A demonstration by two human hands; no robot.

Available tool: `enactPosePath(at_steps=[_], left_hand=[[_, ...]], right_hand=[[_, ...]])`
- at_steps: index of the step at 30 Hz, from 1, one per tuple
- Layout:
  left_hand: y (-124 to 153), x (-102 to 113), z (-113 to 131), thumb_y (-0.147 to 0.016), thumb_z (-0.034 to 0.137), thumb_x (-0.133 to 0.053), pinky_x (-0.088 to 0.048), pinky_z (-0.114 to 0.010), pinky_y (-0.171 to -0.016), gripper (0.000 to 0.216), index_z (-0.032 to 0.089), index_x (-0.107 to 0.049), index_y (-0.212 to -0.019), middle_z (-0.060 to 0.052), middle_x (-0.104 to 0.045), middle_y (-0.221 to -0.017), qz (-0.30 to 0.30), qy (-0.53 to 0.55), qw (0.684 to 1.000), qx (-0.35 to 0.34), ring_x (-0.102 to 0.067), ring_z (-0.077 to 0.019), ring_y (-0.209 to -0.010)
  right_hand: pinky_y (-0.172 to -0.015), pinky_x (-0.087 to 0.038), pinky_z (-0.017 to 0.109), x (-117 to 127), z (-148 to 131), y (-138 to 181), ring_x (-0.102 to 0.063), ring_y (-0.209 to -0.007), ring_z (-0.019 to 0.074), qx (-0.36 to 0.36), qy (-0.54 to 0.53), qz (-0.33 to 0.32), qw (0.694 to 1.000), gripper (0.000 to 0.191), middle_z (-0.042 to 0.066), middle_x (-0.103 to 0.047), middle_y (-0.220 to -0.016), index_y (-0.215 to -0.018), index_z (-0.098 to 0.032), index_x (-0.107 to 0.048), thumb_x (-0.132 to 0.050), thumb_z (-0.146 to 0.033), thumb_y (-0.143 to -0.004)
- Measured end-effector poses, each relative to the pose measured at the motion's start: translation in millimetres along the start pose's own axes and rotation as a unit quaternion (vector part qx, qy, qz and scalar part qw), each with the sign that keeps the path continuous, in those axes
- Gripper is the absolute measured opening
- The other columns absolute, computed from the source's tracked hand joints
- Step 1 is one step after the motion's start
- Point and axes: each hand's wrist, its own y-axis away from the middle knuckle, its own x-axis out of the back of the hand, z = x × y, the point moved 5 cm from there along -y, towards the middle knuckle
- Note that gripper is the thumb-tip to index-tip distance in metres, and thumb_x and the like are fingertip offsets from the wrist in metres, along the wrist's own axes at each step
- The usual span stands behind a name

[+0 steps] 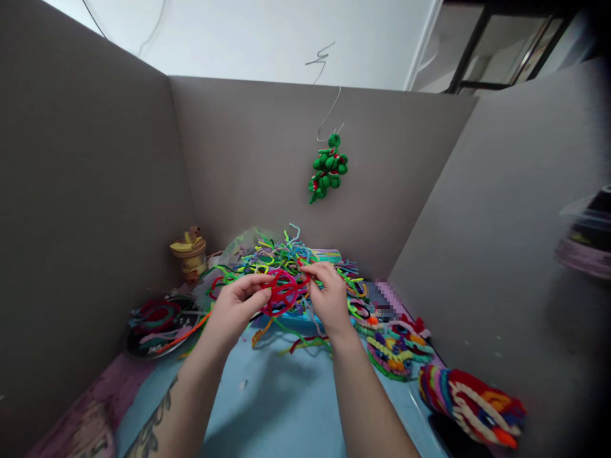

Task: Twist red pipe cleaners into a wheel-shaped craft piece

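Observation:
Between my hands is a round, pinkish-red openwork piece that looks bent from pipe cleaners. My left hand pinches its left edge between thumb and fingers. At the upper right, my right hand is closed on a red strand that runs from the piece. Both hands are raised over the blue tabletop. Right behind them lies a tangled heap of multicoloured pipe cleaners, part of it hidden by my fingers and the piece.
Grey panels enclose three sides. A green and red ornament hangs from a wire. At left are a dark bowl and a tan cup. Colourful fuzzy pieces and a rainbow fuzzy roll sit at right.

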Motion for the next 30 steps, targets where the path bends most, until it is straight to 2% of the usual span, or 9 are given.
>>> enactPosePath(at_steps=[3, 7, 11, 17, 25, 27, 30], left_hand=[[-1.0, 4.9, 1.3, -0.067, 0.035, -0.069, -0.048, -0.026, -0.063, 0.037, 0.012, -0.067, -0.096, -0.006, -0.068, -0.075, 0.042, -0.013, 0.999, 0.006, -0.062, -0.0162, -0.068], [-0.8, 9.1, 2.6, -0.067, 0.038, -0.069, -0.049, -0.027, -0.065, 0.04, 0.011, -0.066, -0.097, -0.007, -0.07, -0.079, 0.082, -0.033, 0.996, 0.01, -0.063, -0.0175, -0.071], [-0.3, 8.5, 2.7, -0.066, 0.038, -0.07, -0.048, -0.026, -0.062, 0.042, 0.011, -0.066, -0.098, -0.007, -0.07, -0.075, 0.074, -0.026, 0.997, 0.015, -0.063, -0.017, -0.067], [-0.9, 8.0, 2.3, -0.065, 0.038, -0.07, -0.05, -0.028, -0.065, 0.041, 0.011, -0.067, -0.096, -0.008, -0.071, -0.081, 0.05, 0.002, 0.999, 0.017, -0.065, -0.0185, -0.072], [-0.8, 6.1, 3.7, -0.064, 0.036, -0.072, -0.051, -0.03, -0.072, 0.039, 0.013, -0.066, -0.095, -0.009, -0.071, -0.09, 0.04, 0.029, 0.999, -0.002, -0.065, -0.02, -0.081], [-1.0, 5.4, 3.3, -0.065, 0.035, -0.071, -0.051, -0.03, -0.071, 0.037, 0.013, -0.066, -0.095, -0.009, -0.07, -0.09, 0.031, 0.027, 0.999, -0.005, -0.065, -0.0197, -0.08], [-1.5, 3.9, 2.7, -0.067, 0.035, -0.07, -0.051, -0.031, -0.07, 0.036, 0.013, -0.065, -0.094, -0.009, -0.07, -0.086, 0.015, 0.022, 1.0, -0.007, -0.065, -0.0194, -0.077]], right_hand=[[-0.079, -0.045, 0.032, 2.1, -3.5, 1.4, -0.058, -0.085, 0.0173, -0.008, -0.019, 0.021, 1.0, 0.024, 0.003, -0.062, -0.086, -0.083, -0.025, -0.07, -0.051, -0.011, -0.077], [-0.073, -0.047, 0.031, -5.8, -6.5, 6.5, -0.061, -0.079, 0.0171, -0.08, -0.115, 0.004, 0.99, 0.018, 0.002, -0.066, -0.082, -0.082, -0.024, -0.07, -0.056, -0.014, -0.075], [-0.07, -0.048, 0.031, -18.7, -9.5, 11.8, -0.062, -0.074, 0.0174, -0.137, -0.179, -0.008, 0.974, 0.012, 0.002, -0.068, -0.079, -0.081, -0.023, -0.069, -0.06, -0.021, -0.074], [-0.065, -0.048, 0.029, -20.6, -4.1, 12.9, -0.06, -0.07, 0.0163, -0.175, -0.188, 0.062, 0.964, 0.009, 0.001, -0.066, -0.074, -0.078, -0.021, -0.068, -0.065, -0.027, -0.071], [-0.045, -0.038, 0.02, -42.0, -3.4, 18.7, -0.048, -0.048, 0.0091, -0.262, -0.285, -0.058, 0.92, 0.014, -0.004, -0.058, -0.061, -0.077, -0.02, -0.064, -0.069, -0.028, -0.066], [-0.039, -0.032, 0.019, -43.2, -4.1, 19.2, -0.041, -0.041, 0.0064, -0.278, -0.297, -0.062, 0.911, 0.014, -0.006, -0.053, -0.056, -0.077, -0.02, -0.061, -0.068, -0.028, -0.067], [-0.035, -0.028, 0.018, -39.3, -5.0, 17.8, -0.036, -0.037, 0.0051, -0.284, -0.32, -0.022, 0.903, 0.016, -0.007, -0.052, -0.057, -0.078, -0.021, -0.057, -0.067, -0.03, -0.068]])
